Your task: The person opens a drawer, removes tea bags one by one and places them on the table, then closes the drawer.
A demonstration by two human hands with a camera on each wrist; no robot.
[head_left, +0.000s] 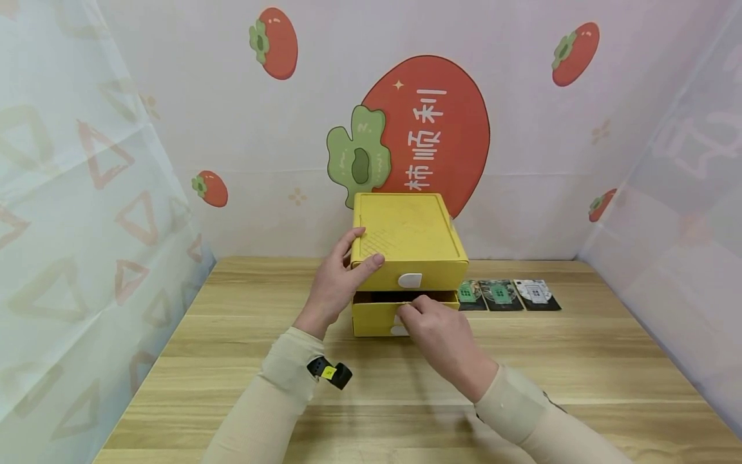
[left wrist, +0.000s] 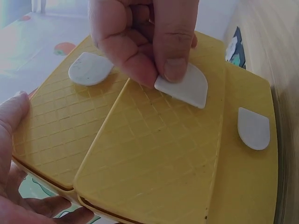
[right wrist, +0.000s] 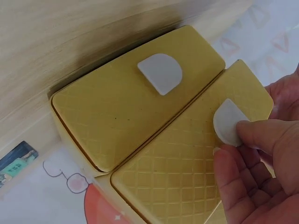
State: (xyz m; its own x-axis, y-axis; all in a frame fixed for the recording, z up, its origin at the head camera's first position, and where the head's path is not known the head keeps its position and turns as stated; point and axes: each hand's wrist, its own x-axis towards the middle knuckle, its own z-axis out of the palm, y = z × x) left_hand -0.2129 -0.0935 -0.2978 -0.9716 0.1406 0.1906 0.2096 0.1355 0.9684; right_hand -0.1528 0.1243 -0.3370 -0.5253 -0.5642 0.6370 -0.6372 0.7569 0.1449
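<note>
A yellow drawer box point(head_left: 409, 225) with white tab handles stands on the wooden table. Its top drawer point(head_left: 377, 276) is closed, while the middle drawer point(left wrist: 154, 154) sticks out, with a dark gap behind its front. My right hand point(head_left: 437, 335) pinches the white handle point(left wrist: 187, 88) of that middle drawer between thumb and fingers. My left hand point(head_left: 336, 280) grips the box's upper left corner, the thumb over the top front edge and fingers along the side. Below, the bottom drawer point(right wrist: 126, 102) stays flush, its own white handle point(right wrist: 161, 73) untouched.
Three flat printed cards point(head_left: 504, 295) lie in a row on the table point(head_left: 261, 386), to the right of the box. Behind rises a pale cloth backdrop point(head_left: 261, 129) printed with persimmons, and similar cloth hangs on both sides. A black strap point(head_left: 330, 372) sits at my left wrist.
</note>
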